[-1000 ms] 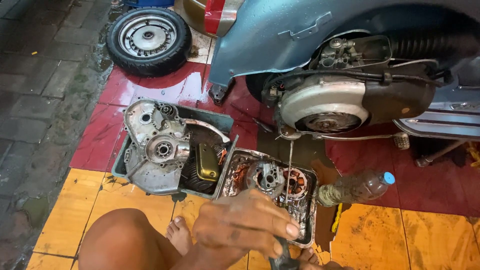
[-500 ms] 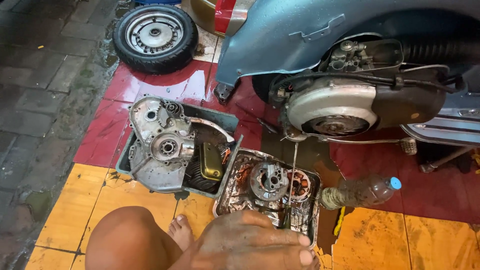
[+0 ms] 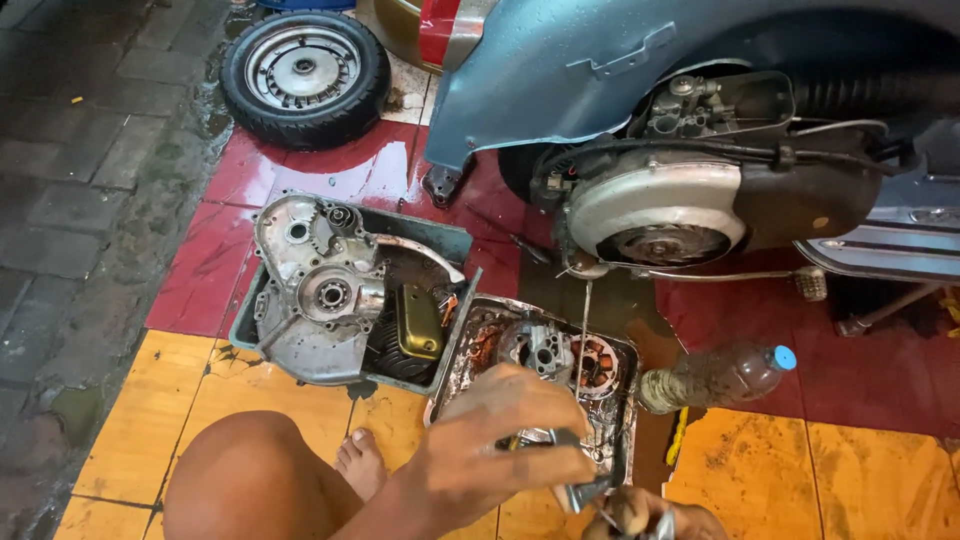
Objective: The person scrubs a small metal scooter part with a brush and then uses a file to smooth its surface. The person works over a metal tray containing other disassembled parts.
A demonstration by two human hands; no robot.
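Two hands low at the near edge of the oily metal tray. Left hand curled shut around a small silvery piece, held just past the tray's near rim. Right hand mostly cut off at the bottom, right below that piece; cannot tell whether open or closed, though something small and shiny shows at its fingers.

Inside the tray: a round hub part and a copper-wound stator, both wet with oil. Left of the tray, touching it: a grey bin with a crankcase half. Right of the tray: a grimy plastic bottle on its side. Beyond the tray: the scooter engine, with a thin line running down into the tray, stream or wire, cannot tell. Well beyond, a loose wheel.

Probably best to keep the silvery piece over the tray, so drips or a slip land inside. Grip firmly, since greasy fingers likely slide. Bring both hands close together before working the part, and steer clear of the thin line.
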